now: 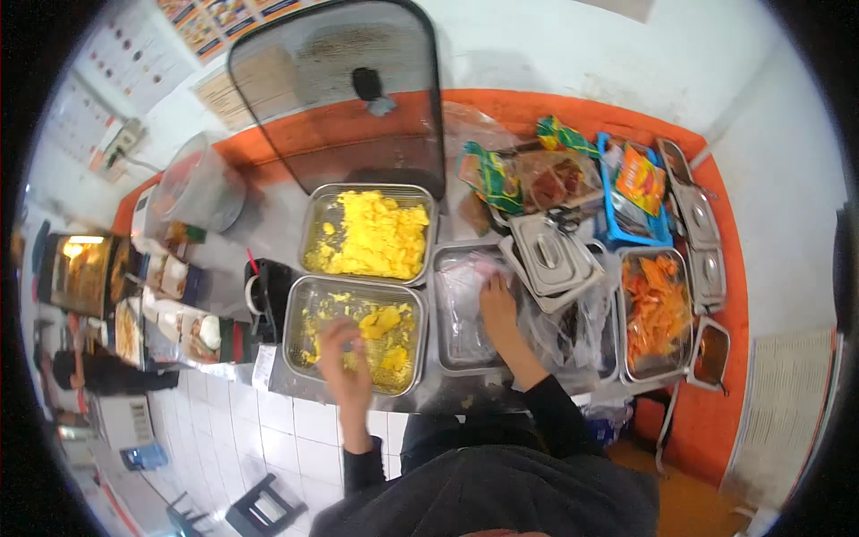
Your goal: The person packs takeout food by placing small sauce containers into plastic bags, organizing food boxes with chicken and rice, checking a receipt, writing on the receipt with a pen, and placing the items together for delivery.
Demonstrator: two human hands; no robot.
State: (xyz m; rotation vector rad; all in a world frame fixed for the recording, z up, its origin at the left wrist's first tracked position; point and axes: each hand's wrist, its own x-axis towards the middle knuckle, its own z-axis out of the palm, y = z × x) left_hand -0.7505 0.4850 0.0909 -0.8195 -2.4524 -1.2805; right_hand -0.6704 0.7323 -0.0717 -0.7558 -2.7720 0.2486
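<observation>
My left hand (pixel 345 356) hovers over or at the left side of the lower metal tray (pixel 288 330), which holds scattered yellow food pieces (pixel 389 322); its fingers are apart. Above it on the table, another metal tray (pixel 433 231) holds a thick heap of yellow food (pixel 382 235). My right hand (pixel 498 302) reaches into a metal tray (pixel 439 362) with clear plastic bags (pixel 463 309). Its fingertips touch the bags; whether they pinch one cannot be told. Just to the right, lidded steel food pans (pixel 550 258) rest partly over plastic bags.
A tray of orange food (pixel 656 315) and small steel pans (pixel 701 218) stand right. A blue basket (pixel 607 228) and scissors (pixel 567 218) lie behind. At left are a clear bucket (pixel 201 184) and a black container (pixel 272 295). A person (pixel 100 372) is far left.
</observation>
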